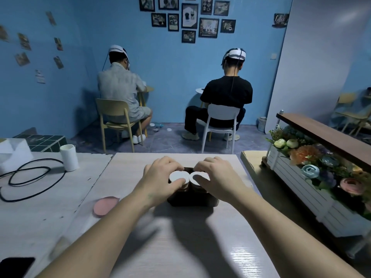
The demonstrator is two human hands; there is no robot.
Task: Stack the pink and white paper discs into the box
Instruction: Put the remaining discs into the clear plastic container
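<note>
A: What's hard to make out here?

B: Mostly the box [192,199]. It's dark, sits mid-table, and both hands cover most of its top, so its inside is hidden.

A: And the hands?

B: The left hand [160,177] is curled around a white disc [177,175], thumb under its near edge and fingers over the far edge. The right hand [218,177] pinches a second white disc [197,176] the same way. The two discs sit side by side, touching or nearly so, over the box. There seem to be stacks beneath them, but the thumbs and shadow hide that.

A: Any pink ones?

B: A small pile of pink discs [105,205] lies on the table [180,247] to the left of the box, partly cut off by the left forearm.

A: Anything readable?

B: A dark sign [280,20] high on the blue wall reads "Coffee". The framed pictures [189,16] have lettering too small to read. A black item [16,266] at the bottom left corner is cut off by the frame.
</note>
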